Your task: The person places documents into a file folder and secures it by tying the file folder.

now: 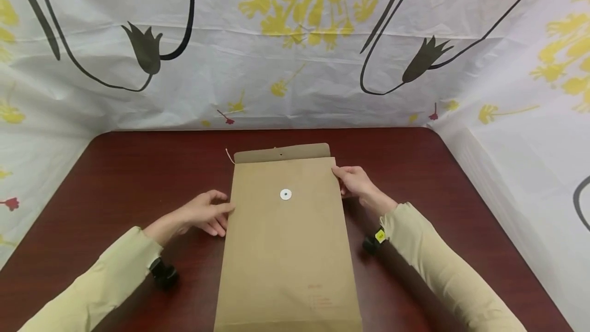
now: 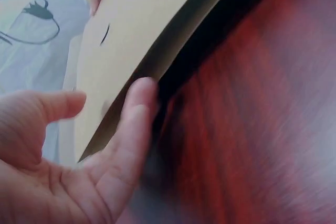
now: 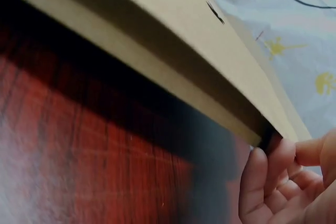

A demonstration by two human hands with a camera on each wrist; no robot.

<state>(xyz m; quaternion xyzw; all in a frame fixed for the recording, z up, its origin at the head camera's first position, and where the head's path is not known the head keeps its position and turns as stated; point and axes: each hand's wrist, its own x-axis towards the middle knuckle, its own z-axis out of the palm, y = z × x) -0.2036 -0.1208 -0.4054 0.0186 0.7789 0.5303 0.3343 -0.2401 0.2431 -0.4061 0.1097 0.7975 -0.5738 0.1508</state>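
A brown paper envelope [image 1: 286, 250] lies lengthwise on the dark red table [image 1: 120, 168], with its top flap [image 1: 282, 152] open and a white round button [image 1: 286, 194] on its face. My left hand [image 1: 220, 214] reaches its left edge. In the left wrist view a straight finger [image 2: 135, 109] rests under that raised edge, and the thumb stays apart above the envelope [image 2: 131, 30]. My right hand [image 1: 343, 178] holds the right edge near the top corner. Its curled fingers [image 3: 273, 156] hook under the envelope [image 3: 173, 19].
A thin string [image 1: 229, 155] trails from the flap's left corner. A white cloth with yellow flowers and black tulip lines [image 1: 295, 50] walls the table at the back and both sides. Black wrist cameras sit under both sleeves [image 1: 163, 273].
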